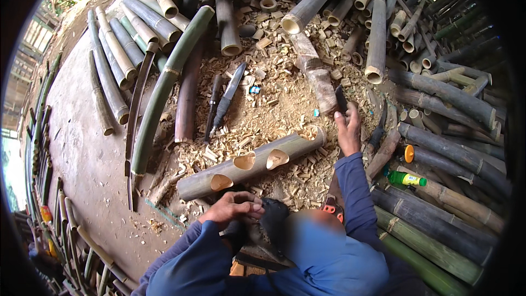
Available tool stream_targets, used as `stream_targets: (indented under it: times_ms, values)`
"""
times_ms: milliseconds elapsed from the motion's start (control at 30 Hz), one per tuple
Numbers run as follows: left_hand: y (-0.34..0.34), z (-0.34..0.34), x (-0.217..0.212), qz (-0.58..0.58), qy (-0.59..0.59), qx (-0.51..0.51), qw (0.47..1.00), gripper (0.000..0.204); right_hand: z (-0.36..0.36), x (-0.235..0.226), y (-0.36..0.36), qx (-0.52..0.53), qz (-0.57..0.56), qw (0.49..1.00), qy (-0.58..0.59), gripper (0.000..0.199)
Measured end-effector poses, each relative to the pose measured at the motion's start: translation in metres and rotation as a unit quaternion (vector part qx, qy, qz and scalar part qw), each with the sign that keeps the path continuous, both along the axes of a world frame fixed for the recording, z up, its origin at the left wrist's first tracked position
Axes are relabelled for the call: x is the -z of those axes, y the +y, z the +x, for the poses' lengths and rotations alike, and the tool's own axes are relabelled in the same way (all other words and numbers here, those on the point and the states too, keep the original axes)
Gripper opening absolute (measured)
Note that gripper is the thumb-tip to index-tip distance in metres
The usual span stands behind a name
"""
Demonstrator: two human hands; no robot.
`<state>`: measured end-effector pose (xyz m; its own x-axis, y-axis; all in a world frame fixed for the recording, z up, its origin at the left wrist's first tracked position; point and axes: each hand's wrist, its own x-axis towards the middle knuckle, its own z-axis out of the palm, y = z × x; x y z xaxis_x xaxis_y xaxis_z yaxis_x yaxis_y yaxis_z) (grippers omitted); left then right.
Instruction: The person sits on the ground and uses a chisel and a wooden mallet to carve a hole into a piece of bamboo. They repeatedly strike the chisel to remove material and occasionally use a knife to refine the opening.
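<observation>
My right hand (pixel 349 130) is raised beyond the right end of a bamboo tube, its fingers closed round a dark, flat, narrow object (pixel 341 98) whose kind I cannot make out. Just in front of my lap, my left hand (pixel 233 208) has curled fingers with the thumb drawn in; whatever they may pinch is hidden. Between and beyond my hands lies the bamboo tube (pixel 255 165), slanting across wood chips, with several rounded openings cut along its upper side. Farther off rest a large knife (pixel 229 96) with a dark wrapped handle and a slim dark-handled tool (pixel 213 107).
Chips (pixel 279 98) cover the ground. A rough wood block (pixel 316 77) lies beyond my right hand. Bamboo poles (pixel 172 85) stand to the left, with more stacked at right. A green bottle (pixel 405 178) with a yellow label lies near an orange round thing (pixel 409 153).
</observation>
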<state>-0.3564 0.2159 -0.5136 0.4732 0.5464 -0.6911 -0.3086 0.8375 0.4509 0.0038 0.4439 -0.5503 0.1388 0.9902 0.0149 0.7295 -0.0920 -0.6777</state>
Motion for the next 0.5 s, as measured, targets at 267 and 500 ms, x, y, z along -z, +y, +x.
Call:
stream_targets:
  times_ms: [267,500]
  values:
    - [-0.045,-0.078,0.09,0.157,0.686,-0.171,0.689,0.059,-0.021,0.089,-0.09,0.031,-0.103,0.969,0.224,0.041]
    - [-0.075,-0.077,0.017,-0.019,0.33,-0.411,0.85,0.058,-0.028,-0.048,-0.094,0.045,-0.1,0.828,0.551,0.037]
